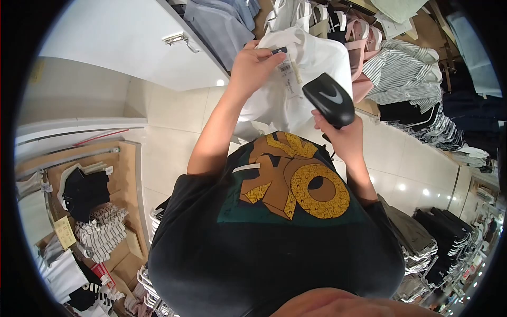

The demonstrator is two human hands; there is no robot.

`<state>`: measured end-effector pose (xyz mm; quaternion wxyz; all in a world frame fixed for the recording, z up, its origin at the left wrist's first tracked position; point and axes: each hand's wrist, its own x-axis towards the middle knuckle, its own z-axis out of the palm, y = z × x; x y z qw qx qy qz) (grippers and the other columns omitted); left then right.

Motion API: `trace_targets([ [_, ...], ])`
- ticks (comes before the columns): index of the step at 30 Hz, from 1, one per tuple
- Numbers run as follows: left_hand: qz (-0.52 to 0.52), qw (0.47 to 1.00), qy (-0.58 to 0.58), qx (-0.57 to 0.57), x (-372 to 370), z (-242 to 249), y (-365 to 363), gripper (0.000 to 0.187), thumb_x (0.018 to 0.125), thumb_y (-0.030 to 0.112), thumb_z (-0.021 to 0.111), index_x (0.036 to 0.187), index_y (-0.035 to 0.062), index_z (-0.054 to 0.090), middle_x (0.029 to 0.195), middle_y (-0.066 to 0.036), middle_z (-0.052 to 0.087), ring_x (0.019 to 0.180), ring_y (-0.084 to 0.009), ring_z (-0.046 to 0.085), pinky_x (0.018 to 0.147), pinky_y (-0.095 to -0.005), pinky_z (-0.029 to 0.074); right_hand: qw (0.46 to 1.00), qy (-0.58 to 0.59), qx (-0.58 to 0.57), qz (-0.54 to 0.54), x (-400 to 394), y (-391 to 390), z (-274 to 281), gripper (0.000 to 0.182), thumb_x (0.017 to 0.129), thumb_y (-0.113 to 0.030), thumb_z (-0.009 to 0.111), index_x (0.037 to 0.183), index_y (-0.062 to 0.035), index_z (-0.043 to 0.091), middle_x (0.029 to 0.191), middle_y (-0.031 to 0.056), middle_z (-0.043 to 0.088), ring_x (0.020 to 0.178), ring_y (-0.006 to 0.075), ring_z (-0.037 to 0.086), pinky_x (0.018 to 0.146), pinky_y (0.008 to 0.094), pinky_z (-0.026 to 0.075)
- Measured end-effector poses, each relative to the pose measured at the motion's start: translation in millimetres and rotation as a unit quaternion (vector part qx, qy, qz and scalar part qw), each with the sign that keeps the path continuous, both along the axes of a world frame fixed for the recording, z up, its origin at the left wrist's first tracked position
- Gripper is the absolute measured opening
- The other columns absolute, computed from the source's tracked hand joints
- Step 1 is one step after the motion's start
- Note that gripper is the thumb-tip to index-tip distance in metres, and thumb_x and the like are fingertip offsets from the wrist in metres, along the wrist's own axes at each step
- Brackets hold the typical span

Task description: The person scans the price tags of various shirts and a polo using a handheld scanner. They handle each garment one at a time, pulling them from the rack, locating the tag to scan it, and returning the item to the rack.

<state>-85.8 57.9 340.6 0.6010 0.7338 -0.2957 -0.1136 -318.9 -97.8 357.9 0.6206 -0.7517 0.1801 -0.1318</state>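
Observation:
My left hand (257, 66) pinches a paper price tag (285, 70) near its dark top end. The tag hangs against a white shirt (317, 61), and a barcode shows on it. In my right hand (344, 134) is a black barcode scanner (330, 100), gripped by its handle. Its head tilts up toward the tag, apart from it and just to its right. The scanner's handle is mostly hidden by its own head and my fingers.
Hanging garments, among them a striped shirt (401, 68), line the rack at upper right. A white cabinet door (142, 42) with a metal latch stands at upper left. Wooden shelving (134, 185) with folded clothes is at left. Trousers (441, 238) hang at lower right.

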Motion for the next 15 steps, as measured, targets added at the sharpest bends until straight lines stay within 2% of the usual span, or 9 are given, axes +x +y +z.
trace_targets([
  [3, 0.015, 0.999, 0.032, -0.001, 1, -5, -1, 0.023, 0.088, 0.022, 0.082, 0.099, 0.0022, 0.083, 0.122, -0.019, 0.068, 0.114, -0.0251, 0.06, 0.092, -0.0347, 0.051, 0.997, 0.054, -0.06, 0.007, 0, 2, -11, 0.022, 0.092, -0.01, 0.079, 0.107, 0.0043, 0.075, 0.086, 0.0054, 0.077, 0.07, 0.0085, 0.069, 0.061, 0.0254, 0.052],
  [4, 0.015, 0.999, 0.046, 0.0, 1, -7, -1, 0.023, 0.088, 0.022, 0.082, 0.099, 0.0027, 0.083, 0.124, -0.019, 0.068, 0.117, -0.0257, 0.06, 0.094, -0.0349, 0.05, 0.997, 0.063, -0.05, -0.006, 2, 4, -13, 0.024, 0.087, -0.01, 0.081, 0.104, 0.0031, 0.072, 0.074, 0.0075, 0.073, 0.069, 0.0117, 0.07, 0.064, 0.0286, 0.052],
  [8, 0.023, 1.0, 0.012, 0.01, 1, -16, -3, 0.024, 0.087, 0.024, 0.083, 0.098, 0.0025, 0.083, 0.122, -0.021, 0.068, 0.121, -0.0284, 0.058, 0.098, -0.0359, 0.049, 0.997, 0.061, -0.045, -0.002, 9, 11, -11, 0.026, 0.086, -0.009, 0.081, 0.107, 0.0033, 0.072, 0.077, 0.01, 0.074, 0.07, 0.0147, 0.07, 0.066, 0.0304, 0.053],
  [10, 0.019, 1.0, 0.014, 0.016, 2, -16, -3, 0.025, 0.087, 0.025, 0.083, 0.095, 0.002, 0.082, 0.118, -0.024, 0.07, 0.125, -0.0319, 0.057, 0.101, -0.0382, 0.048, 0.994, 0.01, -0.109, 0.011, 11, 13, -13, 0.024, 0.091, -0.013, 0.08, 0.105, 0.0044, 0.071, 0.079, 0.0055, 0.074, 0.064, 0.0098, 0.068, 0.059, 0.0271, 0.052],
  [15, 0.036, 0.999, 0.004, 0.009, 1, -21, -2, 0.026, 0.087, 0.026, 0.083, 0.093, 0.0013, 0.082, 0.111, -0.026, 0.071, 0.13, -0.0354, 0.055, 0.102, -0.0409, 0.047, 0.993, 0.022, -0.113, 0.01, 13, 13, -14, 0.025, 0.091, -0.013, 0.079, 0.105, 0.0053, 0.07, 0.079, 0.0066, 0.074, 0.063, 0.0112, 0.069, 0.06, 0.0277, 0.053],
])
